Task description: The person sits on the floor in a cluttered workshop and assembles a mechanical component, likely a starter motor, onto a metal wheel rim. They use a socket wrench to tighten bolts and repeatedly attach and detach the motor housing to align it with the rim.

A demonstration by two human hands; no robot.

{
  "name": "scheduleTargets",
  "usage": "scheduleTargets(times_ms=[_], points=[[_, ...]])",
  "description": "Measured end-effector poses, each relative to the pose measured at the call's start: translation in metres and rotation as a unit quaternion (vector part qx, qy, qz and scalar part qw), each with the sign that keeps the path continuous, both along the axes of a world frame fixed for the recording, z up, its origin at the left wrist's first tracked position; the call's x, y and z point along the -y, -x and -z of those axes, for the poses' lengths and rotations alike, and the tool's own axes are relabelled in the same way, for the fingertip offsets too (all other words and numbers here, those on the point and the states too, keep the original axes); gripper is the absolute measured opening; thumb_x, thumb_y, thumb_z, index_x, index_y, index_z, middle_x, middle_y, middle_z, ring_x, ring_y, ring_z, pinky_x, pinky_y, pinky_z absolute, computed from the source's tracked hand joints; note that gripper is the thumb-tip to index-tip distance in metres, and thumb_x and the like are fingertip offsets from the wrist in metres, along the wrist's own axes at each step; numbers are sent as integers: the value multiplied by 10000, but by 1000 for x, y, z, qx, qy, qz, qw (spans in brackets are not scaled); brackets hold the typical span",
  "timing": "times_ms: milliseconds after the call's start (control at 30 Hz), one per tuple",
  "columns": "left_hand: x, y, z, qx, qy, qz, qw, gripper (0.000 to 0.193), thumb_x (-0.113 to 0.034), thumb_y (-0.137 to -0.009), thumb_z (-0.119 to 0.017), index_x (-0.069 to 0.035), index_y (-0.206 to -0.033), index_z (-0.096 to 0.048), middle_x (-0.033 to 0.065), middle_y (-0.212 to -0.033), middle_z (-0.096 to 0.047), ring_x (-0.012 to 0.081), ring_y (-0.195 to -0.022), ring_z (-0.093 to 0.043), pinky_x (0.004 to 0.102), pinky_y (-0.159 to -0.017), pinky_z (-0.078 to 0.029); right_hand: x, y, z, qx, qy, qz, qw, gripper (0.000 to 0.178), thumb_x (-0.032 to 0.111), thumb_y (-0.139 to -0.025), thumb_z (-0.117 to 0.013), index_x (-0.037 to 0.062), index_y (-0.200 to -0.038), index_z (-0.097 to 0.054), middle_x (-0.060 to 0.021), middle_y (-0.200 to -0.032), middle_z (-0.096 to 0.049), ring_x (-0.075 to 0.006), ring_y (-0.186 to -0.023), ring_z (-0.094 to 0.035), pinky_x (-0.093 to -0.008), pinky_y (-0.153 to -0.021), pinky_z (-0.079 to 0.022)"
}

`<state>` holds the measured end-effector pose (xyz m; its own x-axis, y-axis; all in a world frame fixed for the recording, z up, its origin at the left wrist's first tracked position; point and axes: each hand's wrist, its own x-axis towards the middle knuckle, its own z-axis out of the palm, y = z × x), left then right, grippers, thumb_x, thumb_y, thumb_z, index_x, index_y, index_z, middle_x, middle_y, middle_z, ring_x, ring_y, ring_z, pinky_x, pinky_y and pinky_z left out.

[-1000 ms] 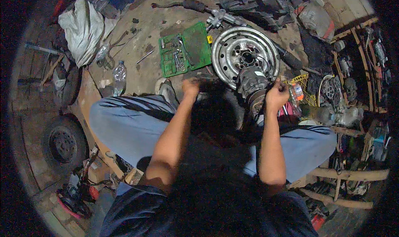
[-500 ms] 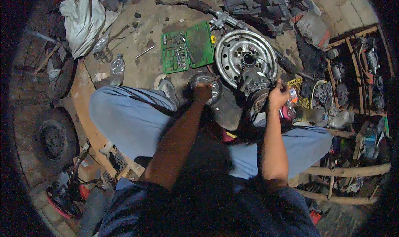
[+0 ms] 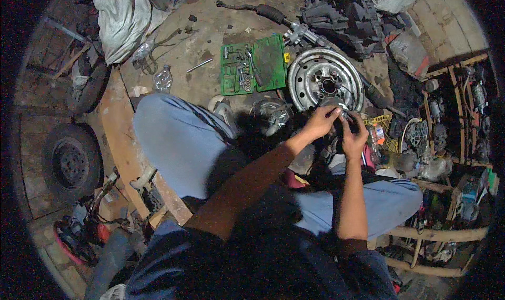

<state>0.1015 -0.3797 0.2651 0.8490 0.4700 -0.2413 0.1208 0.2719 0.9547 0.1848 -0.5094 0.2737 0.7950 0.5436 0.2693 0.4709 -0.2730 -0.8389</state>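
Observation:
My left hand [image 3: 320, 123] and my right hand [image 3: 354, 135] meet in front of a bare steel wheel rim [image 3: 299, 81]. Pinched between their fingertips is a small, shiny metal piece [image 3: 343, 108], too small to name. Just beyond them the rim lies on the ground, its hub opening facing up. The dark metal assembly at its near edge is mostly hidden by my hands. To the left of my left hand a round metal part with a shiny face [image 3: 272, 116] sits in shadow. Behind that part lies an open green socket set case [image 3: 269, 63] with sockets and a ratchet.
A long steering rack [image 3: 301, 32] stretches behind the rim. A loose metal rod [image 3: 200, 65] and a clear plastic bottle [image 3: 163, 79] lie left of the case. At right are a yellow crate [image 3: 390, 137] and wooden shelving [image 3: 455, 102] with parts. A tyre [image 3: 73, 163] stands far left.
My left hand has left the round metal part and come right, up to my right hand. The fingertips of both now meet at the small metal piece. The view has shifted slightly.

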Motion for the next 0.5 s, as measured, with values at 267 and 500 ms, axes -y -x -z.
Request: scheduleTargets(times_ms=[267, 500], points=[[-9, -13, 14, 33, 118, -99, 988, 290, -264, -946, -672, 12, -1036, -694, 64, -858, -692, 131, -728, -642, 279, -623, -522, -7, 1, -9, 35, -2, 3, 999, 226, 39, -911, -650, -47, -1117, -685, -154, -1079, -714, -210, -1017, -659, -325, -942, -473], [-116, 10, 84, 99, -16, -435, 895, 331, -68, -816, -792, 41, -1047, -582, 122, -844, -708, 162, -673, -662, 262, -597, -530, -19, 2, -4, 72, 61, 164, 982, 224, 151, -949, -631, -38, -1051, -694, -176, -1011, -722, -262, -939, -691, -347, -876, -506]])
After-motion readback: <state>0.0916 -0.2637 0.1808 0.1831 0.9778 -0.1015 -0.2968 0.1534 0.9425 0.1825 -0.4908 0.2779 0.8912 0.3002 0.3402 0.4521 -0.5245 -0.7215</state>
